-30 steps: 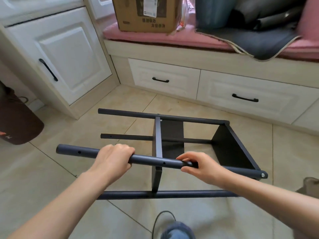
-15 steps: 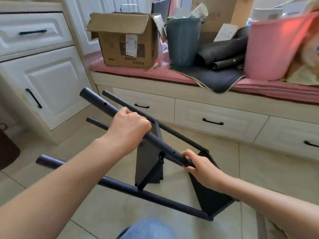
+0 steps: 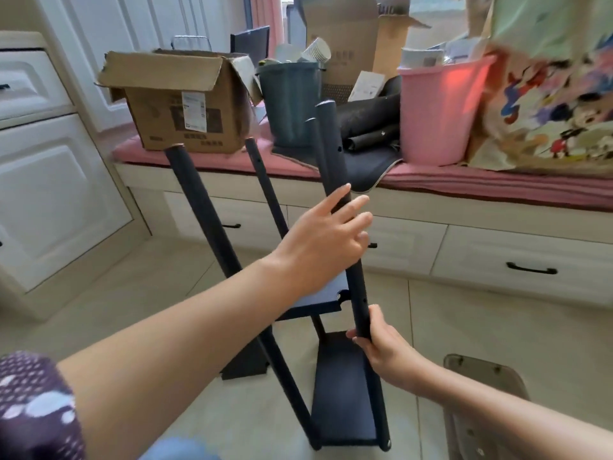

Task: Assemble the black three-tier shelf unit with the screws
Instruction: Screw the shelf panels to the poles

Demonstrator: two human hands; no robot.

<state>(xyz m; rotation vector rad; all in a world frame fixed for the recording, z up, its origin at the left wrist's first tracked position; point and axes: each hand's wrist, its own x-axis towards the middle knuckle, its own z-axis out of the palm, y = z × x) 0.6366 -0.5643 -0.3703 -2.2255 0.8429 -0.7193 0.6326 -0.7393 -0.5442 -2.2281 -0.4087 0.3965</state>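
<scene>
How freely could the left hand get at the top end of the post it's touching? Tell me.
Probably yes. The left hand lies with straight fingers on the near post, and the bare stretch up to its top end has nothing across it. The right hand holds lower down.

Shelf unit (image 3: 345, 390): stands on the floor (image 3: 481, 327), leaning a little, in front of the window seat (image 3: 497, 194).
Poles: four rise from the unit; the nearest pole (image 3: 335, 180) is the rightmost.
Left hand (image 3: 325, 244): against the nearest pole, above the middle shelf board (image 3: 318, 300).
Right hand (image 3: 381, 343): round the same pole, lower, just under that board.
Window seat: carries a cardboard box (image 3: 185, 104) at left, a bin (image 3: 290, 101) right of it, a bucket (image 3: 438, 107) further right.
Drawers (image 3: 524, 260): under the seat.
Cabinet (image 3: 49, 194): left of the seat.
</scene>
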